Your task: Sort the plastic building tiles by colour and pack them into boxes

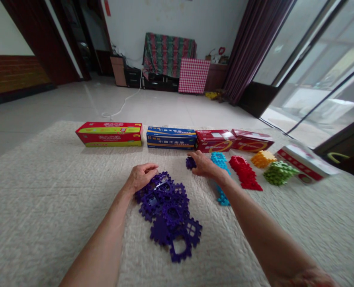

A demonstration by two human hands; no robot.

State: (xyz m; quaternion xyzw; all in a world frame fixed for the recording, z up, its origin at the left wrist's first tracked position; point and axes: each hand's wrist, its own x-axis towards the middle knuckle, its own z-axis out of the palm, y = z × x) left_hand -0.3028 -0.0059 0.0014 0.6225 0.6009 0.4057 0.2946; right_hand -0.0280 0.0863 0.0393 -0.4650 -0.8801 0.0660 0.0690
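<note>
A loose heap of purple toothed plastic pieces lies in the middle of the light textured cover. My left hand is at the heap's upper left edge, its thumb and fingers closed together; what they hold, if anything, is hidden. Beyond the heap, to the right, my right hand grips a small purple piece just above or on the cover. Right beside that hand and partly behind the forearm runs a row of light blue pieces.
Red pieces, a yellow stack and a green stack lie to the right. Along the far edge stand a red-and-yellow box, a blue box and two dark red boxes. A white-and-red box stands far right.
</note>
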